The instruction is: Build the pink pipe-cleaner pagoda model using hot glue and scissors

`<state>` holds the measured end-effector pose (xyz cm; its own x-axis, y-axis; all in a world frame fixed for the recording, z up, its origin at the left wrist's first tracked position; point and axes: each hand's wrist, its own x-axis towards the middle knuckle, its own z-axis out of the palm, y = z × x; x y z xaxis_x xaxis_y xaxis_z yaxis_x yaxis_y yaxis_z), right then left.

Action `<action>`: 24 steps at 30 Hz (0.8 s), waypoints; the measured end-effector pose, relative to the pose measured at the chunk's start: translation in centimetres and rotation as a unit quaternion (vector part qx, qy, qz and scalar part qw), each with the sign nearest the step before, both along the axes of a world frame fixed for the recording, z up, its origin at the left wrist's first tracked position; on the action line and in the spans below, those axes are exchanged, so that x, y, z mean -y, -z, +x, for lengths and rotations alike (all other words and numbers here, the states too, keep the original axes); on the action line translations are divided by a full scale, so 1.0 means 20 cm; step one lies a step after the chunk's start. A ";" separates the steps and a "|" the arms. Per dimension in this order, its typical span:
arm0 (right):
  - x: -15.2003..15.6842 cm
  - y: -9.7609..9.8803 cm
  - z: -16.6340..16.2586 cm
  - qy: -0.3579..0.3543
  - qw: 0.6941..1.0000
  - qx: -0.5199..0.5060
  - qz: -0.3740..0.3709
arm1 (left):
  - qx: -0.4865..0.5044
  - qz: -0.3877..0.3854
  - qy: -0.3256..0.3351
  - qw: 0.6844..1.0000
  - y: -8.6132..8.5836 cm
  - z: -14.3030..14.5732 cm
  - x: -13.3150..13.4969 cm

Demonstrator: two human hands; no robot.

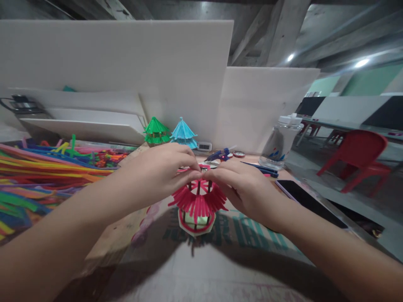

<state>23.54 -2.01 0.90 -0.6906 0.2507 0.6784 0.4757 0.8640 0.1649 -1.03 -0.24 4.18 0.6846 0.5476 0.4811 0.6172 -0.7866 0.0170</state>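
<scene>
Gray beams (253, 35) across the top, bright lamps (362, 63) upper right, red chair (362, 147) on gray floor (330, 184) at right.

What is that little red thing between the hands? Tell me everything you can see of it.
It is a small pavilion-like model, roughly upright on the work surface. A flared skirt of narrow, fuzzy-looking red strips runs around its middle. Dark posts show above and below it, and the pale, many-sided base has red trim inside its edge. The fingertips of the left hand and right hand meet at the top, partly hiding it.
</scene>
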 end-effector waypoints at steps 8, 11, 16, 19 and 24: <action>-0.01 0.00 -0.01 0.006 1.000 -0.002 0.010 | 0.032 -0.024 0.037 0.999 0.02 0.01 0.00; -0.01 0.00 -0.01 0.010 1.000 -0.008 0.002 | 0.026 -0.030 0.033 0.999 0.02 0.00 -0.01; -0.01 0.00 -0.01 0.019 1.000 -0.015 -0.010 | 0.010 -0.043 0.019 0.999 0.03 0.00 -0.03; 0.00 0.00 -0.01 0.022 1.000 -0.012 -0.005 | -0.007 -0.054 0.013 0.998 0.02 0.00 -0.03; 0.00 0.01 -0.01 0.016 1.000 -0.013 0.008 | -0.014 -0.059 0.003 0.998 -0.01 0.00 -0.01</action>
